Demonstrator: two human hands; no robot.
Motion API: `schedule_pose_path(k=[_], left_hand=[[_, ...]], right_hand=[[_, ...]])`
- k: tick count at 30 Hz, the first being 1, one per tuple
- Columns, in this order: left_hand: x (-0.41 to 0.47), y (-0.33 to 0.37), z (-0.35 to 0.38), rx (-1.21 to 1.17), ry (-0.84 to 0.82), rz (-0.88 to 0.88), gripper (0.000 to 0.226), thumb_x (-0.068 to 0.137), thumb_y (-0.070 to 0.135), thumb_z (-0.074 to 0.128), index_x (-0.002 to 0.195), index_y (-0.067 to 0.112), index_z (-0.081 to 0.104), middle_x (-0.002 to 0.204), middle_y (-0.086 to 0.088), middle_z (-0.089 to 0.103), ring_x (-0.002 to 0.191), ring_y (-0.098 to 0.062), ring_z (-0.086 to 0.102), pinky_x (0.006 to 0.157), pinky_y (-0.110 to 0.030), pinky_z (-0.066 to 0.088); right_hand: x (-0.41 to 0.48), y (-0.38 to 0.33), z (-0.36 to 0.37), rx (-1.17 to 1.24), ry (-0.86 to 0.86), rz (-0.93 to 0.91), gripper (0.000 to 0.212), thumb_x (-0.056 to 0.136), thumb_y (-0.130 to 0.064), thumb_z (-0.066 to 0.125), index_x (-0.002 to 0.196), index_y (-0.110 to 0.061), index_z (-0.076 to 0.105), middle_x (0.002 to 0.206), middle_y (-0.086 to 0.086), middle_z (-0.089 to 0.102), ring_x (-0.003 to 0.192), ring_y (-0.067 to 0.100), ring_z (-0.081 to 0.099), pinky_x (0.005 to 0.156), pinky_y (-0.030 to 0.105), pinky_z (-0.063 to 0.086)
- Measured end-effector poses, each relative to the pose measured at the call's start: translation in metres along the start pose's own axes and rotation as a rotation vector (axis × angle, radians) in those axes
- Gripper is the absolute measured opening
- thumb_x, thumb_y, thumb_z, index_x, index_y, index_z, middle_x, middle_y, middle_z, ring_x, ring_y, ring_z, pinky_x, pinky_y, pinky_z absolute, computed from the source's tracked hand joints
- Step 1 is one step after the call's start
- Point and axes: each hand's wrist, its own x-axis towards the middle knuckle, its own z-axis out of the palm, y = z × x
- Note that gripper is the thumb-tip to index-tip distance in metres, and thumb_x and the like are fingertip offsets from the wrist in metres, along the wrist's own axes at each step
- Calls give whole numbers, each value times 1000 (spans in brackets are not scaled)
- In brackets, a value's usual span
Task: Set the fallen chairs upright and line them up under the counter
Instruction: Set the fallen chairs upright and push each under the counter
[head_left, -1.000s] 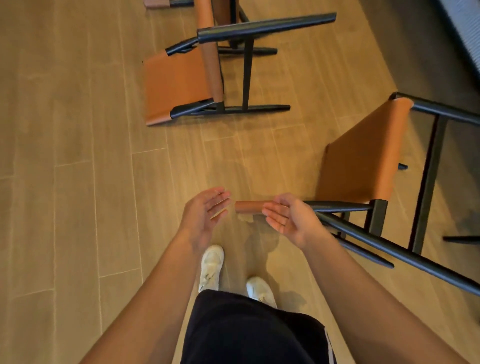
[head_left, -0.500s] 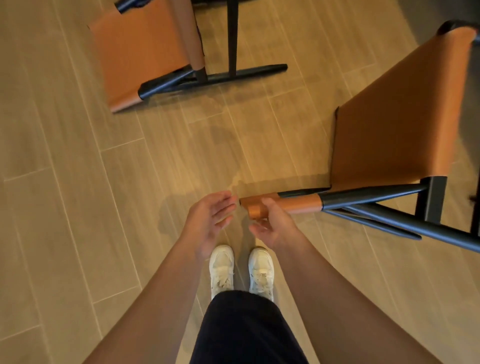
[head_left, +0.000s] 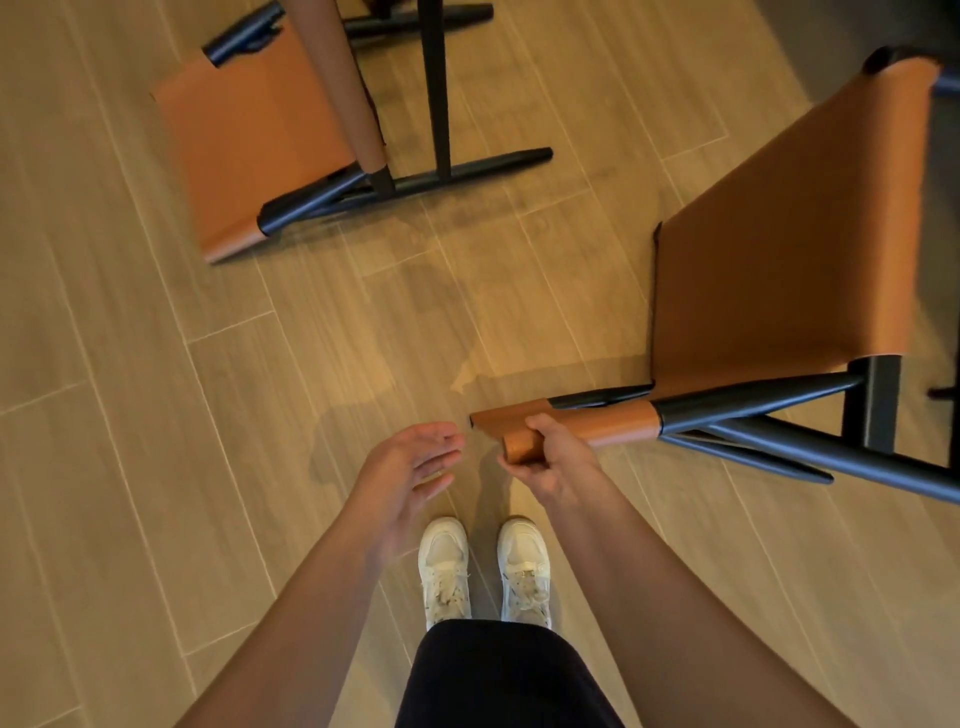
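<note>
Two chairs with tan leather panels and black frames lie fallen on the wooden floor. The near chair (head_left: 784, 270) lies on its side at the right, its leather-wrapped backrest end (head_left: 597, 423) pointing toward me. My right hand (head_left: 550, 457) is shut around that backrest end. My left hand (head_left: 415, 467) hovers open just left of it, palm turned inward, touching nothing. The second chair (head_left: 260, 145) lies at the upper left, partly cut off by the top edge.
My two white shoes (head_left: 483, 566) stand on the plank floor (head_left: 156, 415) right under my hands. A darker surface (head_left: 883, 31) shows at the top right corner. The near chair's black legs (head_left: 831, 452) stretch rightward beside me.
My right hand has closed around the near chair's backrest end, which it only hovered at before. The view has tilted down and moved closer to both chairs. My left hand stays open.
</note>
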Motion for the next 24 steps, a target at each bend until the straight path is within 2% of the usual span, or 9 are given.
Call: schedule_pose_path(k=[4, 6, 8, 10, 13, 16, 20, 22, 24], left_hand=[[-16, 30, 16, 90, -63, 58, 27, 91, -1, 47, 106, 11, 67, 110, -5, 71, 106, -16, 64, 90, -31, 49], [-22, 38, 27, 140, -87, 76, 31, 90, -5, 47, 107, 12, 66, 112, -4, 70, 106, -13, 64, 85, -28, 49], [-32, 48, 44, 172, -106, 85, 33, 89, -6, 47, 106, 13, 67, 114, -4, 69, 107, -12, 63, 84, -26, 49], [-41, 55, 62, 186, -128, 101, 32, 90, -6, 48, 104, 16, 67, 116, -3, 68, 107, -10, 61, 85, -25, 49], [-62, 78, 102, 234, -153, 174, 39, 90, -10, 46, 106, 20, 64, 125, -2, 63, 107, -6, 58, 84, -23, 48], [-79, 103, 147, 346, -162, 257, 50, 90, -10, 45, 122, 26, 58, 140, 4, 50, 118, -4, 48, 85, -20, 40], [-93, 128, 218, 595, -209, 457, 51, 97, 3, 45, 140, 31, 45, 147, 6, 39, 107, 4, 49, 65, 0, 41], [-102, 138, 265, 731, -188, 551, 43, 101, 13, 43, 141, 28, 45, 147, 3, 40, 126, -10, 43, 89, -10, 41], [-102, 148, 292, 918, -111, 660, 36, 101, 20, 43, 136, 27, 50, 140, 0, 48, 132, -18, 40, 108, -33, 34]], right_hand=[[-29, -26, 0, 3, -21, -55, 44, 88, -1, 62, 129, 0, 47, 110, 21, 58, 79, 29, 54, 58, 48, 55], [-46, -45, -2, 10, -57, -74, 29, 90, -3, 60, 117, -2, 50, 98, 19, 59, 79, 28, 55, 50, 43, 57], [-72, -70, -7, 37, -103, -80, 9, 92, -4, 57, 94, -3, 48, 84, 17, 55, 73, 27, 53, 68, 45, 59], [-95, -95, -13, 62, -126, -81, 15, 93, -5, 56, 84, -5, 43, 81, 17, 52, 73, 28, 53, 67, 48, 55], [-143, -141, -28, 137, -168, -114, 18, 93, -7, 57, 83, -4, 42, 86, 18, 51, 93, 33, 56, 68, 51, 54], [-183, -185, -45, 218, -184, -124, 19, 94, -8, 56, 83, -3, 42, 98, 20, 51, 119, 38, 52, 95, 52, 46], [-228, -239, -72, 323, -270, -129, 18, 95, -8, 56, 84, 1, 45, 125, 29, 51, 123, 44, 50, 108, 51, 36], [-249, -270, -94, 336, -333, -135, 16, 94, -7, 57, 88, 4, 47, 127, 31, 52, 120, 46, 51, 104, 53, 40], [-262, -291, -108, 349, -380, -125, 13, 92, -6, 60, 95, 3, 50, 123, 34, 54, 115, 48, 54, 92, 57, 47]])
